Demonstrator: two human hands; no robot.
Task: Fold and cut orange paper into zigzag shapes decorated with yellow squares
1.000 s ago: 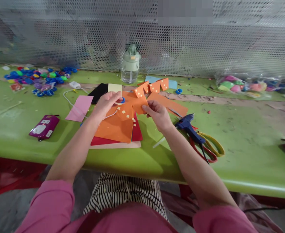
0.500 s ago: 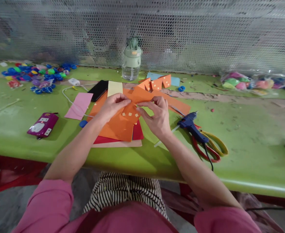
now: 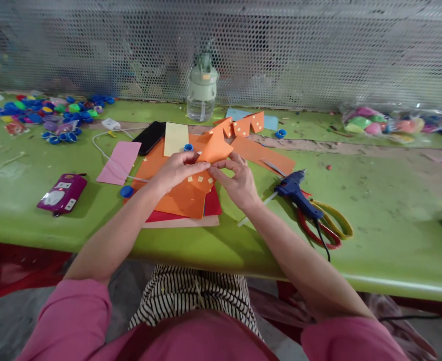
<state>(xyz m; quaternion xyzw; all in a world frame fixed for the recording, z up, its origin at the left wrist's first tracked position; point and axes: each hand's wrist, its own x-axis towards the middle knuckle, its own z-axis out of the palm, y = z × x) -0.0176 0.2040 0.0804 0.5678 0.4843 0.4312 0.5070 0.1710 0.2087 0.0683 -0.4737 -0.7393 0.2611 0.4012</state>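
Observation:
My left hand (image 3: 179, 172) and my right hand (image 3: 238, 180) meet over a stack of coloured paper (image 3: 179, 203), thumbs and fingers pinched on a folded piece of orange paper (image 3: 216, 146). Its upper part stands up between and beyond my fingers; the pinched edge is partly hidden. Small pale squares dot the orange paper just below my fingertips. Behind lies a zigzag-folded orange strip (image 3: 242, 126) with pale squares. A blue bottle cap (image 3: 188, 148) sits just past my left hand, and another blue cap (image 3: 126, 191) is left of the stack.
To the right lie a blue glue gun (image 3: 298, 193) and scissors (image 3: 333, 220). A purple power socket (image 3: 62, 193), pink paper (image 3: 119, 161) and black phone (image 3: 150, 138) are at left. A water bottle (image 3: 201, 93) stands by the mesh screen (image 3: 299, 55); many coloured caps (image 3: 51, 113) lie far left.
The orange paper has turned from lying broad across my hands to standing up in a folded shape. My hands have come closer together and slightly lower, and the blue cap behind them now shows.

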